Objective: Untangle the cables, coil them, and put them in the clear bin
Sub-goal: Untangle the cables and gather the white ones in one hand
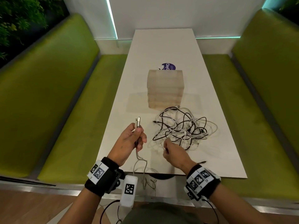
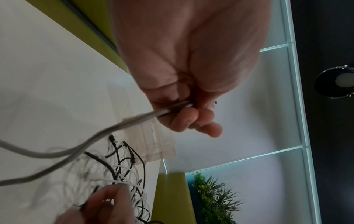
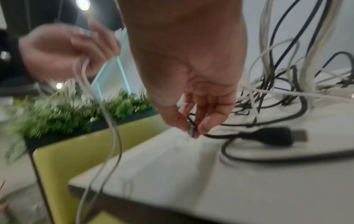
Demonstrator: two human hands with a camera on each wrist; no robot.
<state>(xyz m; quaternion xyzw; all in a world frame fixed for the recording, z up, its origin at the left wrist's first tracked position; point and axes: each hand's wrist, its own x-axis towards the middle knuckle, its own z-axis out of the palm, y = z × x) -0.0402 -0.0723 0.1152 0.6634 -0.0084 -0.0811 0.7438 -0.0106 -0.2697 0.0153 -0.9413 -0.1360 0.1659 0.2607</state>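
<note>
Left hand [image 1: 129, 143] is gripping a grey cable [image 1: 140, 160] with both plug ends [image 1: 138, 122] sticking up past the fingers; the doubled length is hanging off the near edge of the table [image 1: 145, 62]. Right hand [image 1: 173, 152] is pinching what looks like a small plug on a thin black lead [image 3: 226, 135] at the near edge of the tangle [image 1: 182, 128]. Hands are apart, each clamped on its own cable. Clear bin [image 1: 165, 88] is sitting just behind the pile, nothing visible inside it. Risks, as I'm reading it: the black lead is looping through white ones, so pulling it straight out is likely cinching knots tighter or dragging the whole pile toward the edge. The dangling grey loop could snag under the table or slip while attention is on the right hand.
</note>
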